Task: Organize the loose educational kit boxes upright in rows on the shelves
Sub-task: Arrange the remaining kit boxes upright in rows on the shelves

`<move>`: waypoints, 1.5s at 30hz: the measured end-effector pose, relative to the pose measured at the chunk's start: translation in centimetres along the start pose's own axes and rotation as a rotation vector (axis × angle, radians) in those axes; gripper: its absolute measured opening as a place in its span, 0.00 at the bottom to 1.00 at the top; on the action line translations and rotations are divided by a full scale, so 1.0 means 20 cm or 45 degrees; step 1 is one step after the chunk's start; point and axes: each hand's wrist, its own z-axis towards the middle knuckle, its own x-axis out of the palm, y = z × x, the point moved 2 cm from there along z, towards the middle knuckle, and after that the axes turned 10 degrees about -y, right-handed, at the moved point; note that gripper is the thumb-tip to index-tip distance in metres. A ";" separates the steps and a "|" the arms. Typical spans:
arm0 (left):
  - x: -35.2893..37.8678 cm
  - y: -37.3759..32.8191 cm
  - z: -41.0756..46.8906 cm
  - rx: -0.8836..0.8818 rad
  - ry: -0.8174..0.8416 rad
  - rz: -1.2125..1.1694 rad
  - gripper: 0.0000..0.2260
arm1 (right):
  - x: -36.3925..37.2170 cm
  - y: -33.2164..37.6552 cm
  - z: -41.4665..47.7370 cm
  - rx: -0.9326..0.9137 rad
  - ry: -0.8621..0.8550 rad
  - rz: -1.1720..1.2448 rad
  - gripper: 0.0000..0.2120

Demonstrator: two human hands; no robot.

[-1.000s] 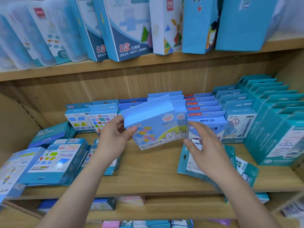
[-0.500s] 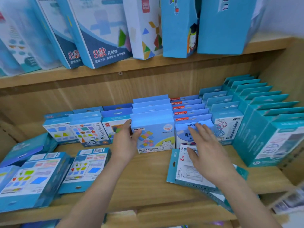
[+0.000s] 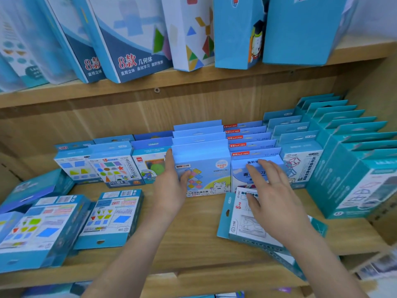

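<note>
Rows [image 3: 249, 145] stand upright on the shelf [image 3: 189, 233]; your left hand [image 3: 171, 190] grips the bear box [image 3: 207, 175] at its row's front, right hand [image 3: 272, 201] fingers spread empty over one flat box [image 3: 242, 224], more flat boxes [image 3: 111, 218] lying left.

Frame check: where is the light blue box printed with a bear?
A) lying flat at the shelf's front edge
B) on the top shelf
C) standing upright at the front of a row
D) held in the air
C: the bear box stands upright on the middle shelf, heading its row, the left hand holding its left edge.
</note>
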 end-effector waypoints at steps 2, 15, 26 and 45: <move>0.00 0.00 -0.01 -0.011 0.010 0.015 0.35 | 0.00 0.00 0.00 0.006 0.002 0.009 0.29; -0.12 0.04 -0.04 0.080 0.109 -0.127 0.36 | -0.05 0.10 -0.03 0.055 -0.125 0.478 0.21; -0.75 0.29 -0.13 0.120 -0.056 0.130 0.10 | 0.05 0.51 -0.02 -0.062 -0.001 0.891 0.16; -1.49 1.17 0.49 -0.017 0.138 0.645 0.10 | 0.39 1.69 0.20 -0.394 0.433 0.803 0.17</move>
